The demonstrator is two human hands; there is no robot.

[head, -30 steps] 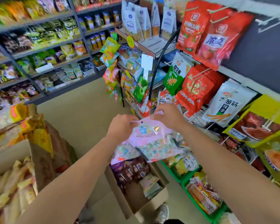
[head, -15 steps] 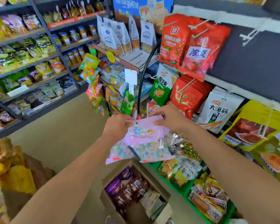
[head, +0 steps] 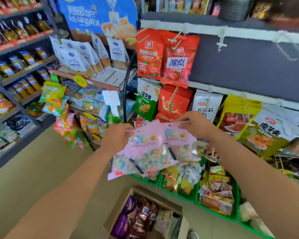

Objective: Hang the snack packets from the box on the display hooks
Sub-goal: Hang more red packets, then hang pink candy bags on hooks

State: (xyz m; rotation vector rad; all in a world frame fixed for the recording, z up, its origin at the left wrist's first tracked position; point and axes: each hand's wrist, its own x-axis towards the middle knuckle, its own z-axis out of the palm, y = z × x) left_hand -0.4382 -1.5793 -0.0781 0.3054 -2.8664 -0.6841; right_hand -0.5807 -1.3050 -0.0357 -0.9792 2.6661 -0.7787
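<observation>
- My left hand (head: 116, 138) is out in front, fingers curled, pinching the upper left edge of a fanned bunch of pink snack packets (head: 150, 149).
- My right hand (head: 195, 125) pinches the top right corner of the same bunch, thumb and fingertips closed narrowly on the pink header.
- The packets hang between both hands at about chest height, overlapping one another, their clear lower halves showing pastel sweets. They are in the air, well above the floor, and touch no hook.
- Below them, on the floor, the cardboard box (head: 117, 207) stands open. It holds purple packets (head: 124, 221), dark brown ones and a few pale ones, lying loosely.
- Just right of the box, green bins (head: 196, 197) sit in a row along the floor, filled with small mixed packets.
- Behind my hands the display wall carries hanging goods: a green and white packet (head: 145, 102), red packets (head: 149, 54) above it, and yellow packets (head: 238, 118) to the right.
- On the upper rail, over a dark bare panel, a white display hook (head: 221, 44) sticks out.
- Left of the wall stands a rack with white pouches under a blue sign (head: 97, 16).
- Farthest off, the left shelves (head: 21, 69) hold rows of bagged snacks, blurred.
</observation>
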